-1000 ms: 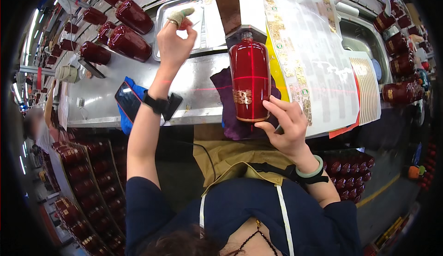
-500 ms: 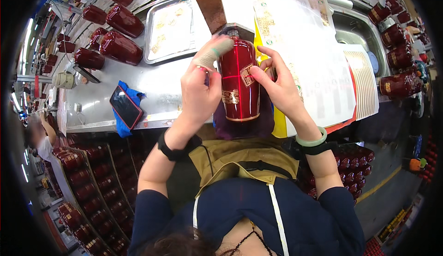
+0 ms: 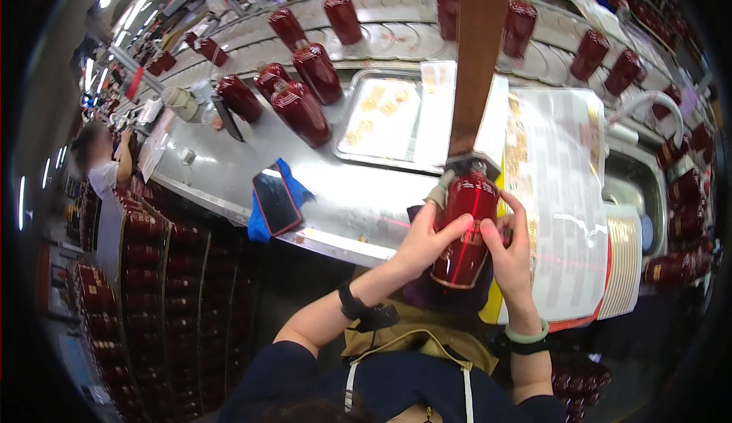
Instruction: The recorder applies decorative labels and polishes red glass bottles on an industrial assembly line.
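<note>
A glossy dark-red bottle rests on a dark purple cloth at the near edge of the steel table, its neck pointing away from me. Red light lines cross its surface. My left hand is closed round the bottle's left side, thumb on the upper face; at least one finger wears a pale cover. From the right, my right hand grips it too, its thumb pressing by a small gold label at the middle. The fingers partly hide that label.
A brown upright post stands just beyond the bottle. White label sheets lie right, before a sink. Left are a metal tray, a phone on blue cloth and several red bottles. Another person stands far left.
My view has swung left and up. My left hand has come down from near the bottle's neck to its side, with the thumb now on the bottle. My right thumb remains near the label.
</note>
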{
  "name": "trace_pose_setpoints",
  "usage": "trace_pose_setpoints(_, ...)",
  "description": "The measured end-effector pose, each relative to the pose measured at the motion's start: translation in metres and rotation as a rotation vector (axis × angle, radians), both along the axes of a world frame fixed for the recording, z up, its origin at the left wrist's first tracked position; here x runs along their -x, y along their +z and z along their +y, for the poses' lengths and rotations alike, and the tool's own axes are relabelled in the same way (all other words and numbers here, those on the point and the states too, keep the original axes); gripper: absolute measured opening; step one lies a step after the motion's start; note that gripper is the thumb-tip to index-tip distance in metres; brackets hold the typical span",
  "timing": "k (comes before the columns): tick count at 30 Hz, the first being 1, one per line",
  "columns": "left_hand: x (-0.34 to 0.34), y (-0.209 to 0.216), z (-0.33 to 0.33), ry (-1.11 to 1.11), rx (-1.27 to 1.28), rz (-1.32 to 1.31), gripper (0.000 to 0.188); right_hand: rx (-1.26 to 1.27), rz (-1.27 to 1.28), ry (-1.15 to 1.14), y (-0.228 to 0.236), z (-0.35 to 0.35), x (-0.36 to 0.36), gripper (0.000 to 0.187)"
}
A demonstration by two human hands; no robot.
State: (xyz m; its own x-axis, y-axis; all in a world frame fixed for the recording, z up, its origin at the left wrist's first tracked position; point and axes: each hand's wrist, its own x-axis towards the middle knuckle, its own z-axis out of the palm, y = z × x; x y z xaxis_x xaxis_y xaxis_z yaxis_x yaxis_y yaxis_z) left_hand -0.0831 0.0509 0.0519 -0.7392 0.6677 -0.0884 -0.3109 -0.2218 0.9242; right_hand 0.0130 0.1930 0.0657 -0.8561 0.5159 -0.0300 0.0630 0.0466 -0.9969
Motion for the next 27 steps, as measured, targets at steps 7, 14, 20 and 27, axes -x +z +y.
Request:
trace_pose_setpoints(7, 0.001, -0.007, 0.0, 0.051, 0.014, 0.005, 0.081, -0.011, -0.025, 0.028, 0.009, -0.002, 0.005, 0.062)
trace_pose_setpoints(14, 0.004, -0.009, 0.005, 0.082, 0.02, 0.048, 0.084, 0.001, -0.025, 0.011, 0.011, -0.001, 0.008, 0.061)
trace_pose_setpoints(20, -0.002, 0.005, -0.005, 0.059, 0.032, -0.018, 0.079, 0.119, -0.021, 0.011, 0.006, 0.002, 0.005, 0.058)
trace_pose_setpoints(27, -0.006, 0.001, -0.002, 0.073, 0.023, 0.004, 0.075, 0.039, -0.034, 0.008, 0.0, 0.003, 0.008, 0.053)
